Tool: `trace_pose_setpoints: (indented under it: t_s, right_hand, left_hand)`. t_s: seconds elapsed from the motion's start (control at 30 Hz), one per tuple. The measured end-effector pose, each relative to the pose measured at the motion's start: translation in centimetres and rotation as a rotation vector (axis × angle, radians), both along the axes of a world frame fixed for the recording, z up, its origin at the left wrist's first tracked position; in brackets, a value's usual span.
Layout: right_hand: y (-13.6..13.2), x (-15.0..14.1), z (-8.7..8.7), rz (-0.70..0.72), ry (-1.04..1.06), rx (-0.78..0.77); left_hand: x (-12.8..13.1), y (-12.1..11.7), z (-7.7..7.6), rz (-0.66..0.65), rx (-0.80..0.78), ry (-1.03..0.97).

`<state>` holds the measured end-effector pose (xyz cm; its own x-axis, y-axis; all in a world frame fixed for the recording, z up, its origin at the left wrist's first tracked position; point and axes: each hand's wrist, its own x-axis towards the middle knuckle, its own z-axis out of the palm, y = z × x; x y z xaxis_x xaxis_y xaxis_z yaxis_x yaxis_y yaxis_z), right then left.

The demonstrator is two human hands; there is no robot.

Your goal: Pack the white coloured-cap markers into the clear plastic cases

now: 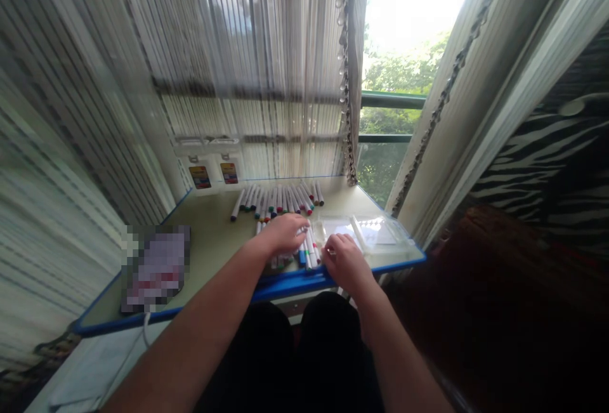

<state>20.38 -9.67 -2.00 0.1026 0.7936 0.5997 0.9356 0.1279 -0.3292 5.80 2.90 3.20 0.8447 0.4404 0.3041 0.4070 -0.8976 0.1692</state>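
White markers with coloured caps [311, 249] lie in a bunch at the front of the table, between my two hands. My left hand [287, 232] is bent over them, fingers curled around the far end of the bunch; its thumb is hidden. Just right of these markers is my right hand [345, 257], its fingers curled together at the left edge of a clear plastic case [380, 235]. What those fingers pinch, if anything, is too small to make out. The case lies open and flat. Behind my left hand, a row of more markers [280, 200] fans across the table.
Two clear cases with coloured labels [214, 172] stand at the back left. A blurred-out device [159, 267] with a white cable [146, 327] lies on the left of the blue-edged table [209, 235]. String curtains [266, 51] hang behind, beside a bright window [404, 58].
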Motion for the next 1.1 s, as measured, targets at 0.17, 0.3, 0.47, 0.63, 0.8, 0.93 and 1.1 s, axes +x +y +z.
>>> trace_pose_setpoints:
  t_s: [0.17,0.3,0.47,0.63,0.8,0.93,1.1]
  right_hand:
    - [0.3,-0.2,0.4,0.065,0.023,-0.011]
    - [-0.3,-0.8,0.4,0.026,-0.03,0.108]
    - [-1.5,-1.3,0.5,0.112,-0.065,0.155]
    - [-1.7,-1.0,0.6,0.235,-0.075,0.121]
    - [-1.8,-0.7,0.3,0.279,-0.082,0.12]
    - [-1.8,-0.7,0.3,0.315,-0.069,0.127]
    - [-1.5,-0.5,0.1,0.346,-0.057,0.169]
  left_hand:
    - [0.1,0.6,-0.2,0.086,-0.033,-0.033]
    - [0.1,1.0,-0.2,0.094,-0.082,-0.098]
    - [0.0,1.4,0.3,0.209,-0.278,-0.428]
    - [0.1,2.0,0.5,0.191,-0.63,-0.633]
    - [0.3,2.0,0.6,0.144,-0.858,-0.774]
    - [0.3,1.9,0.8,0.174,-0.941,-0.812]
    - [0.4,1.9,0.6,0.179,-0.909,-0.792]
